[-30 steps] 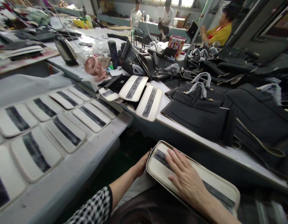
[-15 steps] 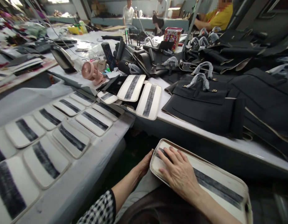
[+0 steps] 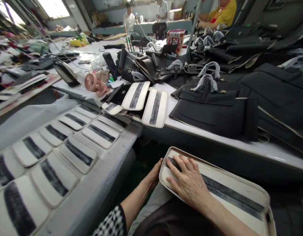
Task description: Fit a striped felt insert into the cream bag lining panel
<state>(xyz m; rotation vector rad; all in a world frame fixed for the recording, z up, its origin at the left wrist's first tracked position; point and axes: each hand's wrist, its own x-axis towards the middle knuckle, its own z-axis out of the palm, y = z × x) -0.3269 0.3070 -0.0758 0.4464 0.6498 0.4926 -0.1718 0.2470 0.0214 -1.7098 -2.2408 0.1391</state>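
A long cream panel with rounded corners and a dark stripe (image 3: 230, 191) lies across my lap, with a raised rim along its edges. My right hand (image 3: 188, 178) rests flat on top of its far-left end, fingers spread over the stripe. At that same end, my left hand (image 3: 155, 173) grips the edge from the side; most of its fingers are hidden behind the panel. Similar striped cream panels (image 3: 101, 133) lie in rows on the table to the left. Two more, including a striped panel (image 3: 155, 108), sit at the corner of the table ahead.
Black leather bag pieces (image 3: 205, 114) with wrapped handles cover the table ahead and right. A pink fan (image 3: 93, 83), a kettle (image 3: 66, 72) and a red patterned tin (image 3: 175, 40) stand farther back. Several people are beyond, one in yellow (image 3: 222, 16). A dark gap separates the tables.
The view has shifted slightly, so the tables appear moved a little. Both hands keep their places on the panel.
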